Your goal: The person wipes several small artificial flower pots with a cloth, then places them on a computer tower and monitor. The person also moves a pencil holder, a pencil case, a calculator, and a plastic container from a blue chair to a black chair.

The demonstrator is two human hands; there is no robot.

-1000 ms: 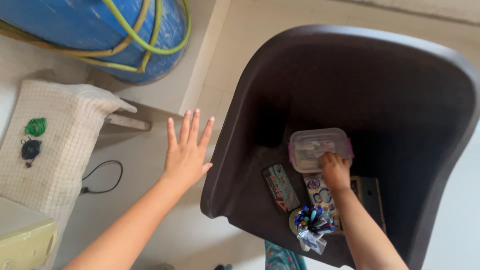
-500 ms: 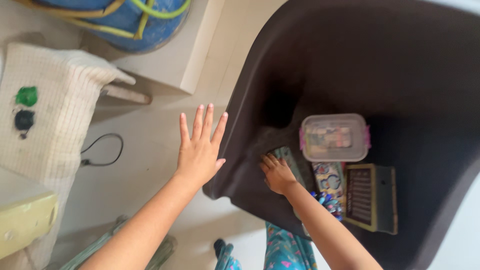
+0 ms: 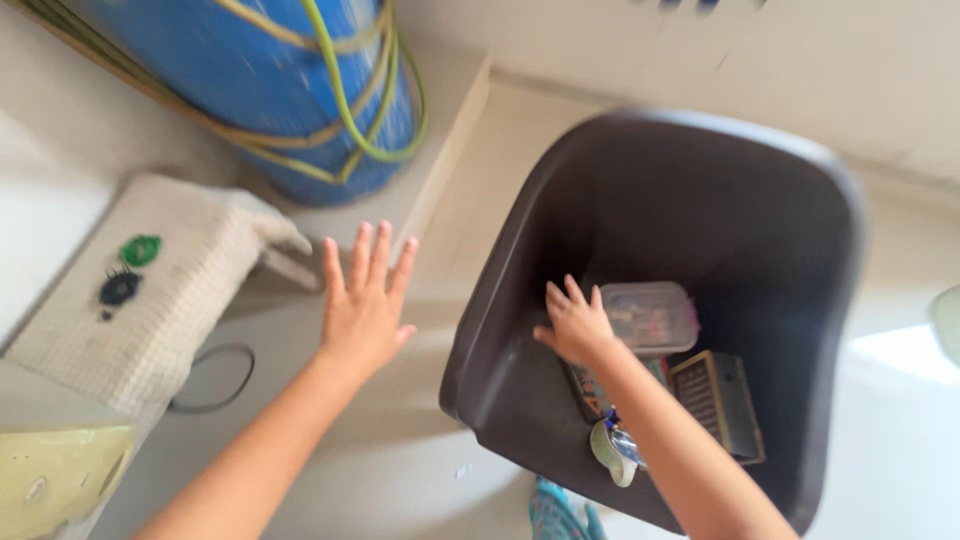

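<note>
At the bottom edge of the frame, two bare forearms are seen reaching upward. Just right of the right forearm, at lower centre, a pale green cup [image 3: 611, 456] with blurred blue items in it is seen standing on the seat of a dark brown chair [image 3: 700, 190]. Beside it, toward the lower right, a dark box with a yellowish edge [image 3: 718, 403] is laid flat.

The right hand [image 3: 574, 323] is held in the middle of the frame with its fingers spread and empty, just over the seat, beside a clear lidded container with pink clips [image 3: 651, 316]; whether the container is touched cannot be told through the blur. The left hand [image 3: 362, 305] is held flat and open, fingers fanned, over the pale floor [image 3: 330, 480] left of the chair, gripping nothing.

The step in hand is judged to be a reach among the things on the seat, with nothing yet picked up. For a next move, the right fingers would need to be closed around one chosen item, the neighbours being close.

Farther off, at the left, a checked cloth [image 3: 170, 290] with a green and a black small object is seen; at upper left, a blue barrel [image 3: 270, 80] wound with yellow-green hose.
</note>
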